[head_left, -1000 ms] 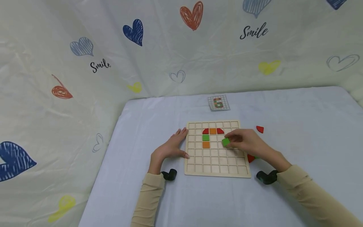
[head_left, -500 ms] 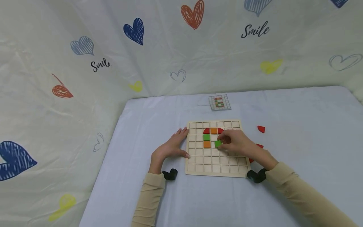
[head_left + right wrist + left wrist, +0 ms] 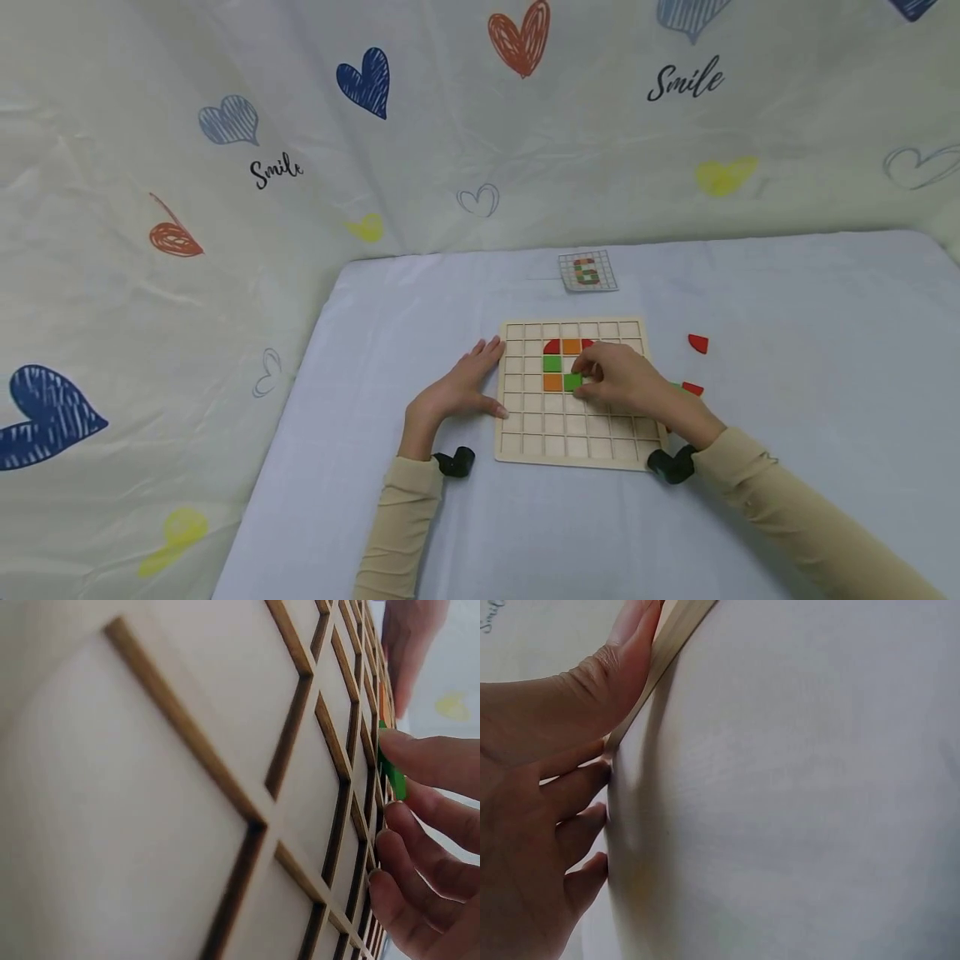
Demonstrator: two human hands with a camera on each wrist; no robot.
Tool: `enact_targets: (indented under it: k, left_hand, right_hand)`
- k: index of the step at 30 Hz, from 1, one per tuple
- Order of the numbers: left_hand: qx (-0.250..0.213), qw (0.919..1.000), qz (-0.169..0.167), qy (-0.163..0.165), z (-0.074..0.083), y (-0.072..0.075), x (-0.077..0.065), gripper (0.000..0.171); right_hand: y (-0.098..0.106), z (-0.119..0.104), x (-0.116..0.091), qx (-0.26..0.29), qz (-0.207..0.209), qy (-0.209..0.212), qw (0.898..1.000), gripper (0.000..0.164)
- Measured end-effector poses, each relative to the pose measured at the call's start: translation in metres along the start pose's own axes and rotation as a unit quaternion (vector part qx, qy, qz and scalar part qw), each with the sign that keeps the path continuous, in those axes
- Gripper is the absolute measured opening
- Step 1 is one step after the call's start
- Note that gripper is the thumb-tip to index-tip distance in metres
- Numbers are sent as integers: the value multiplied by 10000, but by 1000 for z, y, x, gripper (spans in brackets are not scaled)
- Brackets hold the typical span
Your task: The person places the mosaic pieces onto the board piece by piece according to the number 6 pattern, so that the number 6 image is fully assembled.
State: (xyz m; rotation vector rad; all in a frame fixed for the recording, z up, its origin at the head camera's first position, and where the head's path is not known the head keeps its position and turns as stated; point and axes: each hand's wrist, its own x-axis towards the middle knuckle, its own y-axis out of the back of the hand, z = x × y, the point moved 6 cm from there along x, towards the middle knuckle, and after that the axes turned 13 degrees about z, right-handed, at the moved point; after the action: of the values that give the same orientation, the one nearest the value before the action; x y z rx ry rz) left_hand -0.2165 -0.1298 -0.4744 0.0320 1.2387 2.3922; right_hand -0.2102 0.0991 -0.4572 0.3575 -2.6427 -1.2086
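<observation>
A wooden grid board (image 3: 525,425) lies on the white-covered table. My left hand (image 3: 459,387) rests along its left edge, fingers spread and thumb at the lower part of that edge; the left wrist view shows the fingertips against the board's side. My right hand (image 3: 618,379) pinches a green square tile (image 3: 572,382) between thumb and finger, right at a cell beside an orange square tile (image 3: 552,382). In the right wrist view the green tile (image 3: 391,769) stands tilted at the grid. Above are a green square (image 3: 552,364), a red quarter-round tile (image 3: 553,347) and an orange square (image 3: 572,346).
A small card (image 3: 588,272) printed with a coloured figure on a grid lies behind the board. To the right are a red quarter-round tile (image 3: 698,343) and another red tile (image 3: 692,388), with a bit of green beside it. A patterned cloth (image 3: 420,150) hangs behind the table.
My right hand has moved left across the board with the green tile, bringing it next to the lower orange square. The left hand stays at the board's edge.
</observation>
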Motion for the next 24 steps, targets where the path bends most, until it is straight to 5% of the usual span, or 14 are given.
enact_targets:
  k: [7, 24]
  left_hand:
    - [26, 10000, -7, 52, 2, -2, 0, 112]
    - [2, 9999, 41, 160, -1, -4, 0, 112]
  right_hand:
    - [-1, 0, -1, -236, -58, -12, 9997, 23]
    - [23, 9, -17, 154, 293, 221, 9992, 21]
